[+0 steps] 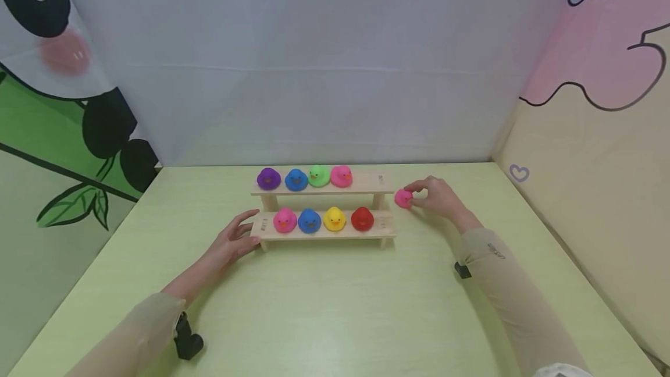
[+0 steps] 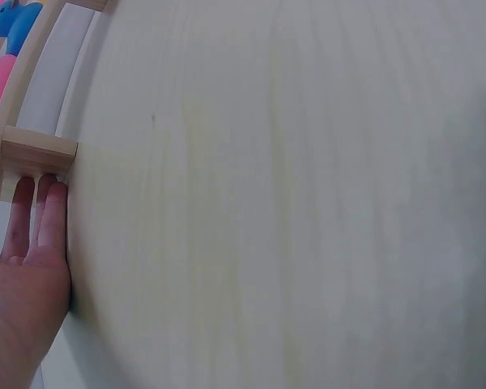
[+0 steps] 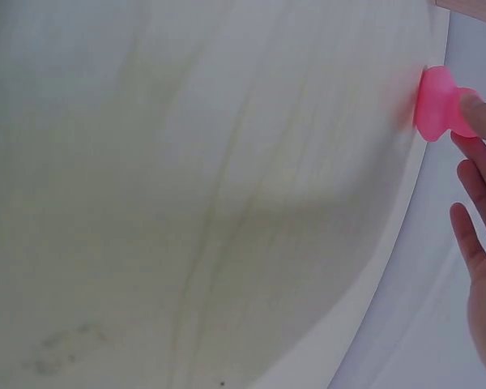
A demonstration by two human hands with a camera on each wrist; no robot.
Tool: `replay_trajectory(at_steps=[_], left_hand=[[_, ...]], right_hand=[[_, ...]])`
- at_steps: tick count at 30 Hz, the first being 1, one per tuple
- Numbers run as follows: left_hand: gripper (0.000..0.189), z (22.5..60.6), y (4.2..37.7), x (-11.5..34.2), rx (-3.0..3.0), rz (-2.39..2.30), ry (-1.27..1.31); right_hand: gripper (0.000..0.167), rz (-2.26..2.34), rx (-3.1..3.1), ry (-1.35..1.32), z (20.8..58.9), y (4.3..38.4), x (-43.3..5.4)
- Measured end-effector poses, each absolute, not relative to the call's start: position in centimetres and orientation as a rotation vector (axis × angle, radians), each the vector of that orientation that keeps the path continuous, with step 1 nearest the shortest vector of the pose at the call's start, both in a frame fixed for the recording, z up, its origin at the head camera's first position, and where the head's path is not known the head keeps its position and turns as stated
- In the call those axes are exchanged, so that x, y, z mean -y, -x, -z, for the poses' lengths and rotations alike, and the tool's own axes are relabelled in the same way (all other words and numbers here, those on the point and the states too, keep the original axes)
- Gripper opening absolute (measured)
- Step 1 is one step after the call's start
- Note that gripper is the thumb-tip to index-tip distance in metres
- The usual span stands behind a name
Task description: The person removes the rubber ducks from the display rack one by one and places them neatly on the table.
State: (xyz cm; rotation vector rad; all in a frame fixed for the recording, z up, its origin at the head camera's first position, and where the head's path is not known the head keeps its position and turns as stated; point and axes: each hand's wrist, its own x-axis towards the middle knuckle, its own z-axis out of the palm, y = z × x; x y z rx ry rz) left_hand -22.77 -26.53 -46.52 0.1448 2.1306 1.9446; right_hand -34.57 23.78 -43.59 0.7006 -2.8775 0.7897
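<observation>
A two-tier wooden rack (image 1: 316,236) stands on the table with small rubber ducks along both tiers. Up top are a purple duck (image 1: 269,178), a blue one, a green one and a pink one. The lower tier bears a pink duck (image 1: 285,220), a blue one, a yellow one and a red duck (image 1: 362,219). My left hand (image 1: 233,241) holds the lower tier's left end, with fingers reaching to its leg (image 2: 39,151). Right of the rack, my right hand (image 1: 438,198) pinches another pink duck (image 3: 437,104) by its head between thumb and finger, its base at the tabletop.
The pale wooden table (image 1: 324,307) runs back to a white cloth wall (image 1: 314,63). Cartoon-printed panels flank it, a green one (image 1: 47,127) at left and a pink one (image 1: 617,57) at right. The upper tier's right end (image 1: 369,181) carries no duck.
</observation>
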Motion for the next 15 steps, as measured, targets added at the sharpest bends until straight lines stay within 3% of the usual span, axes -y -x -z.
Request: replay_trajectory(at_steps=[15], left_hand=[[0.073,46.58,22.72,26.62,-2.119,-1.957,-0.171]], right_hand=[[0.04,-0.82,2.941,-0.655,43.4,34.55,-23.67]])
